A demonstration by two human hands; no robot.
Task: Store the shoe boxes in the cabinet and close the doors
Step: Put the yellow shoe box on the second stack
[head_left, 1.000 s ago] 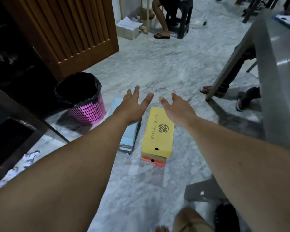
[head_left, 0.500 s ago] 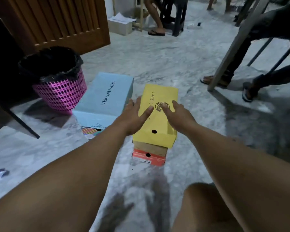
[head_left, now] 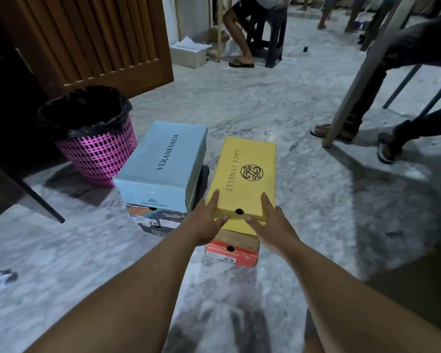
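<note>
Starting at the left, a pink bin [head_left: 97, 151] lined with a black bag stands on the marble floor [head_left: 303, 200] in front of the open wooden cabinet door [head_left: 99, 39]. Just beside it sits a stack topped by the blue shoe box [head_left: 163, 166], with a dark printed box [head_left: 158, 220] under it. Next along, the yellow shoe box [head_left: 245, 177] crowns a second stack, resting on a brown box [head_left: 239, 239] and an orange box [head_left: 231, 253].

The left hand [head_left: 209, 222] lies at the yellow box's near left corner and the right hand [head_left: 270, 222] at its near right corner. Both have straight, spread fingers along the lid's sides and thumbs toward the near end face; neither grip has closed round it.

The likely risk is lifting by the lid alone: with only the near end held, the lid could come away or the box could tip forward. It could also drag the loose boxes beneath askew. Seated people's legs [head_left: 392, 133] lie further right, well apart from the stacks.
</note>
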